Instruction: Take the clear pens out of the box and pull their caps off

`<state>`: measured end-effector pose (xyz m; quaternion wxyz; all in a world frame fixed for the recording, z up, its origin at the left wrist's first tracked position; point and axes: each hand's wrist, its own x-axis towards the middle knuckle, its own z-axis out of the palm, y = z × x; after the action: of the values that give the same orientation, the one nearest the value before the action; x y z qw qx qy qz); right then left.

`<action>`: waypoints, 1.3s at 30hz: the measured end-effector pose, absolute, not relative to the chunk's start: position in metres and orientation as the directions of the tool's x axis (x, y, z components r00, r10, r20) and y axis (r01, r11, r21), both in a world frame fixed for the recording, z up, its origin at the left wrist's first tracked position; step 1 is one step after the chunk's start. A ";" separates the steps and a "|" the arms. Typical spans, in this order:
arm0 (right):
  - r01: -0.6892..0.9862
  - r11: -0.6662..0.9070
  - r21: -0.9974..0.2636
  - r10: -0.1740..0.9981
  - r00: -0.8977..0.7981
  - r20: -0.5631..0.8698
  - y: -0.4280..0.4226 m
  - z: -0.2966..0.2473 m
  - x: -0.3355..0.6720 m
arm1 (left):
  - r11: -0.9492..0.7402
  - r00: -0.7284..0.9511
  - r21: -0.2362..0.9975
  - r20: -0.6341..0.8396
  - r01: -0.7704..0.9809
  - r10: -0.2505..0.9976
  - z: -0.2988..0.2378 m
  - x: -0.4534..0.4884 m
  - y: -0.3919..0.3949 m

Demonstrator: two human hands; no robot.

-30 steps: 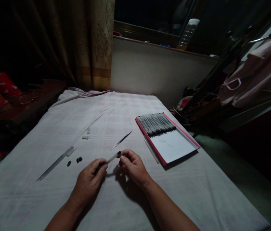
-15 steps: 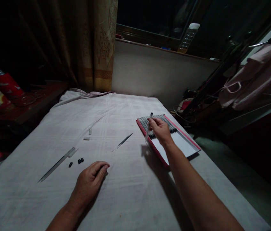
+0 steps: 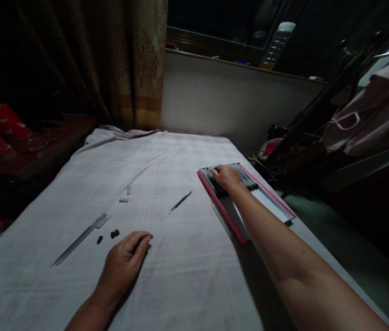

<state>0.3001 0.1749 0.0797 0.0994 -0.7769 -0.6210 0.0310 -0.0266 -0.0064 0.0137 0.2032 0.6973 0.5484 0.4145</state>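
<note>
My left hand point(image 3: 125, 255) rests on the cloth, fingers curled and thumb against the index finger, with nothing visible in it. Close by lie small black plugs point(image 3: 115, 234). Farther left are clear pen barrels point(image 3: 80, 239) with a clear cap point(image 3: 102, 222) near their upper end. My right hand point(image 3: 226, 176) reaches into a shallow red-edged box point(image 3: 219, 207), its bent fingers down on a row of clear pens with black ends point(image 3: 246, 177). What the fingertips grip is hidden. A clear pen point(image 3: 221, 219) lies along the box's left side. Thin dark refills point(image 3: 178, 204) lie between my hands.
Two small clear pieces point(image 3: 124, 200) lie on the checked cloth point(image 3: 180, 156). A dark side table point(image 3: 42, 151) with packets stands at left. A bottle point(image 3: 277, 46) stands on the windowsill, and pink clothing point(image 3: 377, 101) hangs at right.
The clear pen that my right hand held upright now lies beside the box. That hand has moved down onto the row of pens. My left hand has hardly moved.
</note>
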 end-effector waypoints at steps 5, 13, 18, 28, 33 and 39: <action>0.978 -0.122 -0.167 0.980 0.145 0.137 0.146 0.091 0.281 | -0.268 0.018 0.759 0.320 0.594 0.947 0.014 -0.026 -0.004; 0.998 -0.063 0.007 0.991 0.063 -0.120 0.064 0.085 0.252 | -0.301 0.051 0.764 0.333 0.571 0.942 0.009 -0.028 -0.005; 0.988 -0.086 0.127 0.964 0.115 -0.241 0.036 0.085 0.243 | -0.380 0.130 0.700 0.383 0.605 0.914 0.012 -0.027 -0.007; 0.984 0.152 0.089 0.975 -0.134 -0.180 0.021 0.076 0.237 | -0.457 0.189 0.594 0.458 0.662 0.868 0.007 -0.028 -0.009; 0.714 0.699 -0.027 0.713 -0.695 0.086 0.013 0.059 0.205 | -0.559 0.260 0.425 0.580 0.712 0.772 0.004 -0.022 -0.013; 0.617 0.786 -0.037 0.591 -0.734 0.334 0.022 0.044 0.178 | -0.508 0.345 0.407 0.410 0.759 0.844 0.004 -0.024 -0.014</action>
<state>0.1778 0.0220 0.0436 0.1665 -0.3246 -0.9303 -0.0380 -0.0242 -0.0140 0.0045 0.0721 0.8169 0.4908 0.2943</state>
